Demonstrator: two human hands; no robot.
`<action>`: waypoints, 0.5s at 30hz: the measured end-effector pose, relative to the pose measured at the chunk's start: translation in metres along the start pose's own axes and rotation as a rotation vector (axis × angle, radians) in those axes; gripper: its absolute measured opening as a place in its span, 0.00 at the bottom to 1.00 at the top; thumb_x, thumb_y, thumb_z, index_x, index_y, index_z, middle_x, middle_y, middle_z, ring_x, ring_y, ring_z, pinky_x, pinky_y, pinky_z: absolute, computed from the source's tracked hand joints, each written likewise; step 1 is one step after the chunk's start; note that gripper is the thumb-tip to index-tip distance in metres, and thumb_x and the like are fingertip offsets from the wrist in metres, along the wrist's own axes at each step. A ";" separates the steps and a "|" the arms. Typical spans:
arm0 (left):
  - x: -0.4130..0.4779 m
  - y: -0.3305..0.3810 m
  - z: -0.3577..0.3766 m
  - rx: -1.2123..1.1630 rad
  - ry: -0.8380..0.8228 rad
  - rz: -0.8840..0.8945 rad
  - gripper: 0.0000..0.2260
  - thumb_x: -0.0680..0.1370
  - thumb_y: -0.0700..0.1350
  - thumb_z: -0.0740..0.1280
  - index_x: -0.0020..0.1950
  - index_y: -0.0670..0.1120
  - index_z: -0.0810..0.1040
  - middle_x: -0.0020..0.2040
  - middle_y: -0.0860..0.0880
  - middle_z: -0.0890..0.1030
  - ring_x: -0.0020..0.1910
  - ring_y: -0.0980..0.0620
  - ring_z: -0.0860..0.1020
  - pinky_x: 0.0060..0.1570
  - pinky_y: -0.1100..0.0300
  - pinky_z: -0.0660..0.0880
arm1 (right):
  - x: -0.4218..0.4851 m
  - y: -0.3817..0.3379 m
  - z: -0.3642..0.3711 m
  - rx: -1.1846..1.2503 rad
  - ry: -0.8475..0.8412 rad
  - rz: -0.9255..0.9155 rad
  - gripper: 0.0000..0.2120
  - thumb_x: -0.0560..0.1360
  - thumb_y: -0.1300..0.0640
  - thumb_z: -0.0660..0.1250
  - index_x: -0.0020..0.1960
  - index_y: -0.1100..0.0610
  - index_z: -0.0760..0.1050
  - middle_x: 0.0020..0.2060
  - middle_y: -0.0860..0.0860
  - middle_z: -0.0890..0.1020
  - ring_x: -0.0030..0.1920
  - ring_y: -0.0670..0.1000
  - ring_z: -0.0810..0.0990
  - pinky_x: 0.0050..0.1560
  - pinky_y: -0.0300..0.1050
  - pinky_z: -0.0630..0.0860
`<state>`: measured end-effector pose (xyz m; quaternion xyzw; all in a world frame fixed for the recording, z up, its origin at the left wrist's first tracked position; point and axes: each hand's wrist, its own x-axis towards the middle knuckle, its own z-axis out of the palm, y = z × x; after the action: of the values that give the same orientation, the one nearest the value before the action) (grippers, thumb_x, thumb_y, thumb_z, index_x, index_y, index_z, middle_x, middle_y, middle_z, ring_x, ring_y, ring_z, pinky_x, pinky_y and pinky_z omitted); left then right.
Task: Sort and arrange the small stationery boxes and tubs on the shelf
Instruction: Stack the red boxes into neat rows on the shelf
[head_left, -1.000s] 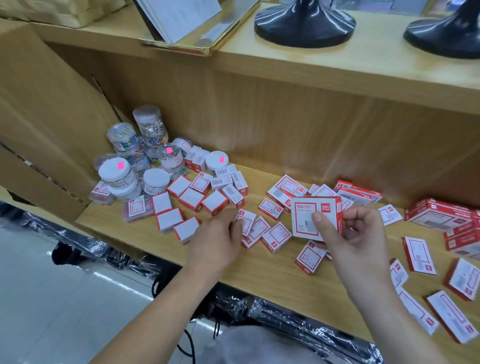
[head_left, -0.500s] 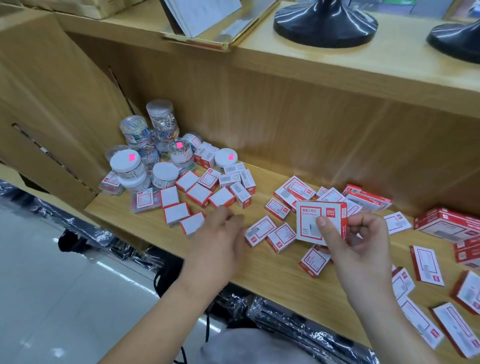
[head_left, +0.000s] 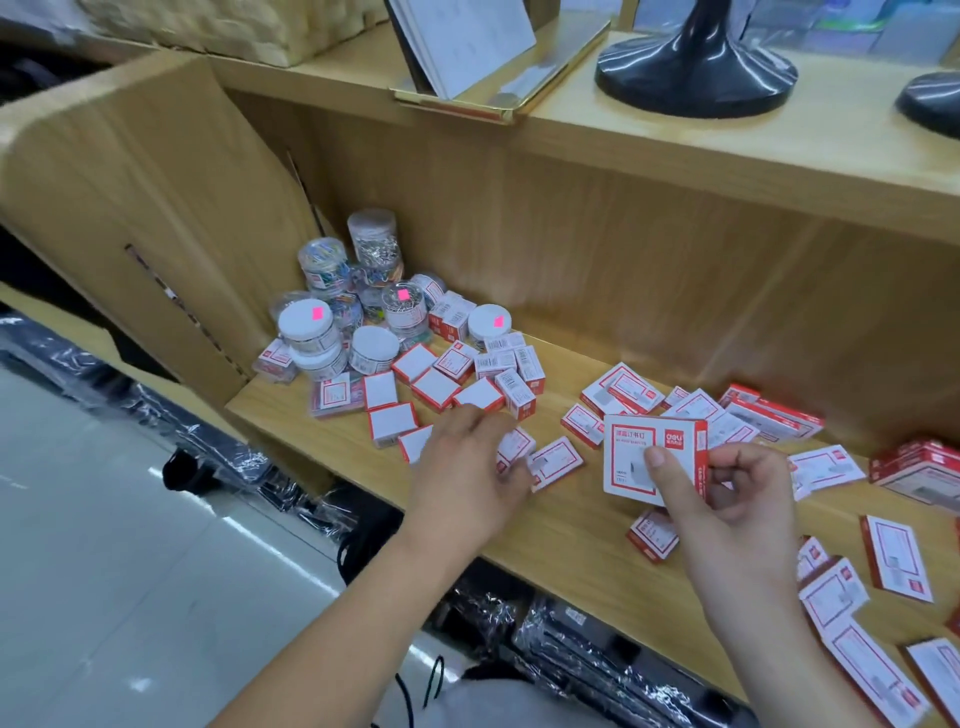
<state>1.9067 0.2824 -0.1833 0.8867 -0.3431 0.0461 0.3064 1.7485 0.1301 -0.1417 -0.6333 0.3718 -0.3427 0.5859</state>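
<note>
A head-worn view looked down at a wooden shelf (head_left: 571, 535) strewn with red-and-white stationery boxes.

The right hand (head_left: 727, 514), at about four o'clock from the middle of the view, held a large box (head_left: 644, 457) upright above the shelf. Its grip was closed on the box, with the thumb pressed on the white front and the fingers curled behind the red edge.

The left hand (head_left: 462, 478), near six o'clock, hovered palm down over the shelf. Its bent fingers reached over a small box (head_left: 517, 444). The hand was blurred, so it was not possible to tell whether its grip had closed on that box or only touched it.

At eleven o'clock from the left hand, in the shelf's back corner, stood a cluster of clear tubs (head_left: 332, 312), some stacked and several with pink stickers on white lids. Between the tubs and the left hand lay a loose group of little boxes (head_left: 431, 387), many with blank white faces up.

More flat boxes (head_left: 896, 558) lay scattered at four o'clock from the right hand. At three o'clock from it, a stack of bigger red boxes (head_left: 919, 467) sat against the frame edge.

Above, an upper shelf (head_left: 649, 140) carried a glossy black base (head_left: 696, 78) and a gold-edged card stand (head_left: 467, 57).
</note>
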 end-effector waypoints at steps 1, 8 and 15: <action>0.002 -0.010 -0.004 0.058 0.005 -0.013 0.14 0.71 0.48 0.74 0.56 0.47 0.82 0.51 0.47 0.80 0.52 0.43 0.77 0.48 0.52 0.76 | 0.000 0.001 0.001 0.003 -0.002 0.004 0.19 0.65 0.45 0.79 0.47 0.43 0.70 0.50 0.56 0.82 0.53 0.56 0.84 0.53 0.70 0.79; 0.008 -0.010 -0.013 0.236 0.072 0.123 0.08 0.74 0.46 0.74 0.51 0.46 0.83 0.53 0.47 0.78 0.50 0.44 0.75 0.45 0.50 0.75 | 0.002 -0.007 -0.004 0.002 0.019 -0.008 0.20 0.66 0.50 0.77 0.49 0.50 0.69 0.46 0.51 0.81 0.47 0.48 0.83 0.53 0.57 0.80; 0.007 0.045 0.030 0.401 -0.364 0.255 0.15 0.75 0.39 0.68 0.61 0.46 0.78 0.55 0.45 0.78 0.57 0.42 0.75 0.47 0.50 0.74 | 0.006 -0.003 -0.019 0.009 0.080 -0.007 0.19 0.69 0.55 0.78 0.51 0.54 0.69 0.46 0.55 0.82 0.47 0.49 0.84 0.51 0.58 0.81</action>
<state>1.8793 0.2358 -0.1825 0.8730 -0.4851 -0.0086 0.0505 1.7352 0.1162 -0.1373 -0.6177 0.3910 -0.3716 0.5722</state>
